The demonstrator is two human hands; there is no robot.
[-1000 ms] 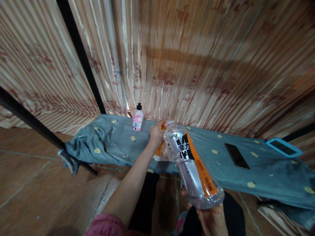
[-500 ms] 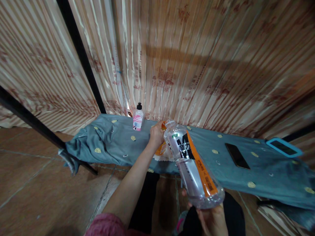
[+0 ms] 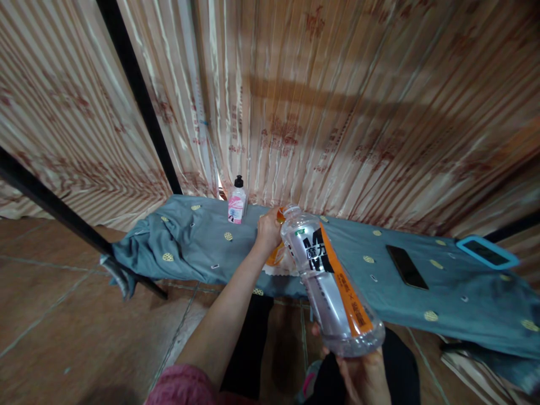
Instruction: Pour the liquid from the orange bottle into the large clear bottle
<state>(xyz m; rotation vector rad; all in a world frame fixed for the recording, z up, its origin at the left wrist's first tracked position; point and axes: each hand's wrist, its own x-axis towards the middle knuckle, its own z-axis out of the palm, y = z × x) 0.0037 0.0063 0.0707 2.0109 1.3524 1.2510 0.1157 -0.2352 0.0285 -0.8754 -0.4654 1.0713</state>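
My right hand (image 3: 365, 374) grips the lower end of a large clear plastic drink bottle (image 3: 329, 275) with an orange, black and white label. The bottle slants, its uncapped neck up and away from me, close to my left hand (image 3: 269, 230). The fingers of that hand are wrapped round an orange see-through container (image 3: 275, 257), mostly hidden behind the hand and the bottle. A white scalloped mat (image 3: 280, 271) lies beneath it. Whether the bottle's mouth touches the container I cannot tell. Left of my hands stands a small pink-labelled bottle (image 3: 237, 205) with a black cap.
A grey-green patterned cloth (image 3: 198, 247) covers the narrow bench. On its right side lie a black phone (image 3: 407, 267) and a blue-framed device (image 3: 487, 252). Striped curtains (image 3: 287, 112) hang behind. Black poles (image 3: 139, 95) stand at the left.
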